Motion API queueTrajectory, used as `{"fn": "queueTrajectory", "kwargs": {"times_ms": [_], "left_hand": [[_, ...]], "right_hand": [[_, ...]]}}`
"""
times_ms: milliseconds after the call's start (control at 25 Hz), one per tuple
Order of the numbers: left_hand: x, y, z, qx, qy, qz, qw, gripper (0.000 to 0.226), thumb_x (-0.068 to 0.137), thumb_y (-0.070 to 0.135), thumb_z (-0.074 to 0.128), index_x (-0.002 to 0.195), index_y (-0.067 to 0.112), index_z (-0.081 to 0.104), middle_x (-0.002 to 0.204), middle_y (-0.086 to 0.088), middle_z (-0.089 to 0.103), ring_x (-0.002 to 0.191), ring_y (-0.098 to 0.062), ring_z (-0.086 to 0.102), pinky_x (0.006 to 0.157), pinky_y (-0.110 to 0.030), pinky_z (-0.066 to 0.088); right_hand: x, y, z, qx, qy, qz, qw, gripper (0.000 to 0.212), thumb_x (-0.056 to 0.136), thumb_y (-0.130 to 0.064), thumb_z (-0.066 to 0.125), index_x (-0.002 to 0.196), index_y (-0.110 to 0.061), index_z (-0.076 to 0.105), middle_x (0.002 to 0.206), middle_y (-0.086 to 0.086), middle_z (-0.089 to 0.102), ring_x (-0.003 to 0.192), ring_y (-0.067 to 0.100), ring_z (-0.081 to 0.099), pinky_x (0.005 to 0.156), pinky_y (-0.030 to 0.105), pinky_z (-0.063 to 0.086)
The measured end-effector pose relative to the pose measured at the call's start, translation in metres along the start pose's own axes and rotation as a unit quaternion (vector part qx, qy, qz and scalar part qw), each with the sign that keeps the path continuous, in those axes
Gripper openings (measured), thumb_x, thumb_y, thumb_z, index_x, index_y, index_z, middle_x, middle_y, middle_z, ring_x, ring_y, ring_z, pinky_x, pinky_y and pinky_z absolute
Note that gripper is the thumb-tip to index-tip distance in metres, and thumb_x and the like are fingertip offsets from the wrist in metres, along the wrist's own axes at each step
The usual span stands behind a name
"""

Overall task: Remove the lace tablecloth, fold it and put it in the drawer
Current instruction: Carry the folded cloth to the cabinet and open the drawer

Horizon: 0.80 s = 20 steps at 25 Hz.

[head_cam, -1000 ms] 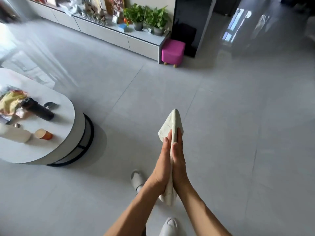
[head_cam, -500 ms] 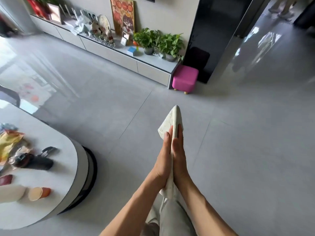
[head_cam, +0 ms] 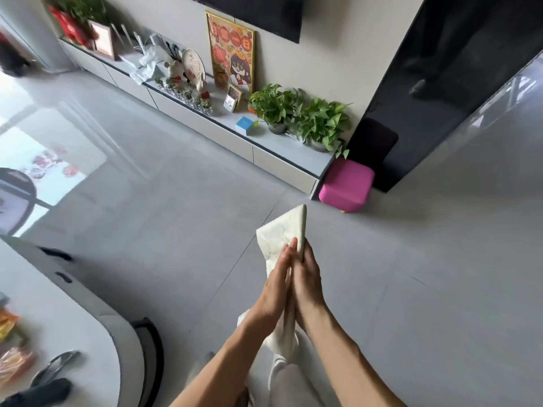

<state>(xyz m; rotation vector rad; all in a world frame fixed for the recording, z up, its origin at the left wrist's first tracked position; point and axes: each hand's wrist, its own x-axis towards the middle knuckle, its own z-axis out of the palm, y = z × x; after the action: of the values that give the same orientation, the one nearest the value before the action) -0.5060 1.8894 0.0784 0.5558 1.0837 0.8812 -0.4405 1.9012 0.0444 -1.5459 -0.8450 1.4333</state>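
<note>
**Folded tablecloth pressed between two flat palms**

The lace tablecloth (head_cam: 283, 235) is folded into a thick, narrow pad, cream-white with a faint mottled pattern. Its upper end juts out past the fingertips as a blunt triangular point, and its lower end hangs loose below the wrists. It is held in the air over the grey floor (head_cam: 411, 289), sandwiched between the two palms.

The left hand (head_cam: 274, 292) and the right hand (head_cam: 308, 284) lie flat against each other, fingers straight and pointing away from the person, pressing the cloth from either side. Both forearms reach forward and meet at the wrists.

Left of the hands and nearer the person stands the white oval bench (head_cam: 73, 315), carrying snack packets and dark items. Well beyond the fingertips runs a low cabinet (head_cam: 282, 164) along the wall, bearing potted plants (head_cam: 305, 118), with a pink stool (head_cam: 346, 186) just beside its end.
</note>
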Motion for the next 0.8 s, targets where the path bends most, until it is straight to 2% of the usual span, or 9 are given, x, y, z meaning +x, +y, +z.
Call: {"fn": "queueTrajectory", "kwargs": {"times_ms": [80,200,240,360,440,520,600,720,800], "left_hand": [[0.039,0.032,-0.042,0.086,0.020,0.001,0.996,0.036,0.105,0.034,0.034,0.133,0.037,0.057,0.145,0.018,0.049,0.137,0.002,0.038,0.112,-0.031,0.033],[0.106,0.079,-0.111,0.236,0.044,0.077,0.968,0.039,0.093,0.017,0.060,0.132,0.020,0.054,0.136,-0.006,0.055,0.126,-0.019,0.051,0.107,-0.045,0.041],[0.129,0.102,-0.131,0.328,0.080,0.141,0.931,0.051,0.086,0.010,0.067,0.133,0.015,0.050,0.132,-0.009,0.056,0.122,-0.024,0.053,0.105,-0.044,0.043],[0.206,0.169,-0.194,0.592,0.130,0.255,0.753,0.079,0.075,0.018,0.076,0.145,0.021,0.039,0.145,-0.010,0.043,0.132,-0.029,0.040,0.109,-0.044,0.031],[0.240,0.204,-0.215,0.671,0.047,0.266,0.691,0.059,0.078,0.024,0.076,0.132,0.027,0.053,0.140,-0.003,0.052,0.135,-0.026,0.043,0.116,-0.052,0.014],[0.272,0.229,-0.235,0.688,-0.006,0.261,0.677,0.029,0.079,0.022,0.074,0.105,0.022,0.063,0.105,0.005,0.067,0.112,-0.022,0.061,0.118,-0.054,0.008],[0.300,0.244,-0.248,0.702,-0.018,0.280,0.655,0.016,0.079,0.016,0.071,0.091,0.018,0.060,0.081,0.004,0.064,0.085,-0.025,0.066,0.118,-0.055,0.018],[0.343,0.248,-0.259,0.716,-0.038,0.285,0.636,0.022,0.071,0.006,0.069,0.085,0.017,0.056,0.073,0.002,0.059,0.071,-0.027,0.062,0.110,-0.055,0.035],[0.370,0.248,-0.265,0.698,-0.042,0.279,0.658,0.025,0.071,0.006,0.072,0.084,0.018,0.053,0.074,0.002,0.060,0.071,-0.028,0.059,0.096,-0.045,0.047]], "right_hand": [[0.053,-0.021,0.024,-0.084,0.012,-0.011,0.996,0.015,0.097,-0.023,0.055,0.105,-0.031,0.064,0.099,-0.008,0.073,0.097,0.013,0.069,0.086,0.033,0.055],[0.116,-0.039,0.060,-0.161,-0.017,-0.032,0.986,0.018,0.090,-0.026,0.057,0.099,-0.041,0.063,0.091,-0.011,0.073,0.086,0.009,0.068,0.077,0.028,0.053],[0.135,-0.040,0.072,-0.175,-0.030,-0.042,0.983,0.021,0.091,-0.024,0.057,0.101,-0.041,0.064,0.093,-0.012,0.073,0.088,0.008,0.068,0.078,0.027,0.053],[0.198,-0.051,0.108,-0.194,-0.053,-0.062,0.978,0.034,0.094,-0.004,0.057,0.107,-0.034,0.066,0.099,-0.014,0.072,0.094,0.004,0.066,0.081,0.019,0.050],[0.226,-0.058,0.123,-0.231,-0.056,-0.069,0.969,0.035,0.094,-0.002,0.056,0.107,-0.033,0.065,0.097,-0.015,0.071,0.091,0.003,0.065,0.079,0.016,0.048],[0.259,-0.066,0.144,-0.273,-0.038,-0.081,0.958,0.035,0.090,-0.001,0.056,0.104,-0.032,0.065,0.093,-0.014,0.070,0.086,0.005,0.064,0.076,0.014,0.047],[0.289,-0.075,0.165,-0.344,0.015,-0.159,0.925,0.031,0.081,-0.003,0.063,0.103,-0.024,0.068,0.095,-0.007,0.072,0.086,0.010,0.063,0.078,0.011,0.046],[0.342,-0.077,0.187,-0.390,0.057,-0.232,0.889,0.022,0.076,-0.007,0.077,0.098,-0.013,0.074,0.095,-0.001,0.076,0.085,0.019,0.068,0.080,0.030,0.055],[0.373,-0.069,0.195,-0.383,0.056,-0.218,0.896,0.018,0.078,-0.007,0.078,0.095,-0.013,0.074,0.091,-0.001,0.076,0.082,0.023,0.070,0.076,0.036,0.056]]}}
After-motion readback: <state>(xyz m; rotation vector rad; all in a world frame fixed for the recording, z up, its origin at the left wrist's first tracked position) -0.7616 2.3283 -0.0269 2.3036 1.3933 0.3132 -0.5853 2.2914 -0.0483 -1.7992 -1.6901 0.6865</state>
